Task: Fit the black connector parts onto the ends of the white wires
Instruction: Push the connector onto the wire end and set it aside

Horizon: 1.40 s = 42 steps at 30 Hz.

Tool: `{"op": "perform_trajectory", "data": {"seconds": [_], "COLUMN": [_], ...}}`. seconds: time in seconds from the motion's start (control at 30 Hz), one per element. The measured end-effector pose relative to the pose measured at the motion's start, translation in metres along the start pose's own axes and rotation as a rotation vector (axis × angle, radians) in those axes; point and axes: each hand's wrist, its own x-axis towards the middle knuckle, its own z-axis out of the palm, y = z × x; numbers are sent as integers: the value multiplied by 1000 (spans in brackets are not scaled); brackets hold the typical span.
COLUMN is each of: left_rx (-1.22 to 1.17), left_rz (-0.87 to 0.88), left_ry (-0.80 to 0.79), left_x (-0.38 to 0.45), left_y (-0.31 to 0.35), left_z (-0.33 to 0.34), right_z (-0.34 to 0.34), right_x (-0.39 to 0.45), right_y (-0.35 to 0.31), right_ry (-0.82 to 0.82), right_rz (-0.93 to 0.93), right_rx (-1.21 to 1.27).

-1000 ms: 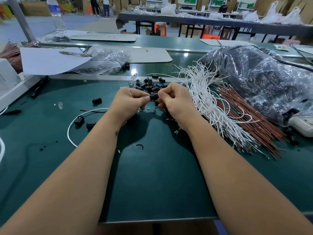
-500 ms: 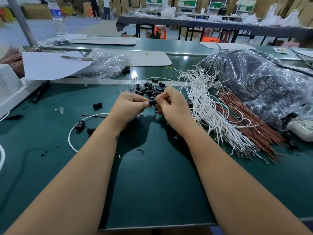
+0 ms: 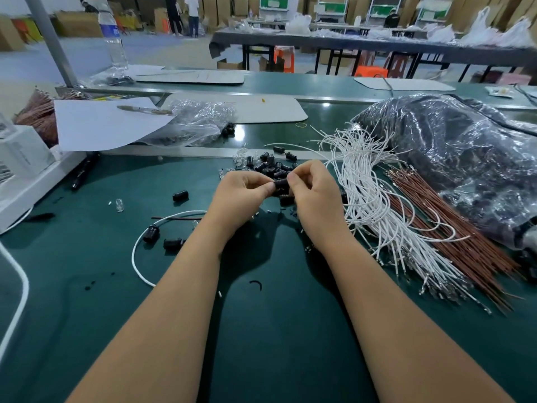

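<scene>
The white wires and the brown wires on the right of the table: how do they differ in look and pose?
The white wires are curved and looped, with their far ends fanning out; the brown wires lie straight and parallel. The white wires lie nearer the right hand; the brown wires lie further right, beside the plastic bag. The white bundle partly overlaps the brown one. Both rest on the green table, untouched.

Bare green mat point(image 3: 276, 330) open to you at frame bottom centre, white wires point(image 3: 374, 205) and brown wires point(image 3: 453, 237) block your right, black connector pile point(image 3: 268, 165) just beyond your hands, loose white wire loop point(image 3: 139, 251) at left.
</scene>
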Motion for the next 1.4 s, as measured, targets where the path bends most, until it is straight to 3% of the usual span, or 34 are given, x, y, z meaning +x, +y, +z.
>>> {"op": "perform_trajectory", "data": {"seconds": [0.17,0.43,0.97,1.4], "left_rx": [-21,-8,-25,53], "left_rz": [-2,26,-4,78], "left_ry": [31,9,-37,-61], "left_x": [4,1,-3,-10], "left_y": [-5,-3,-1,1], "left_z": [-2,0,0,1], "right_z": [-8,-10,-10,-13], "right_x": [5,8,12,9], "right_y": [3,4,11,13], "right_ry": [146,57,18,10], "right_rz": [22,95,171,160], "right_rx": [110,241,253,277]}}
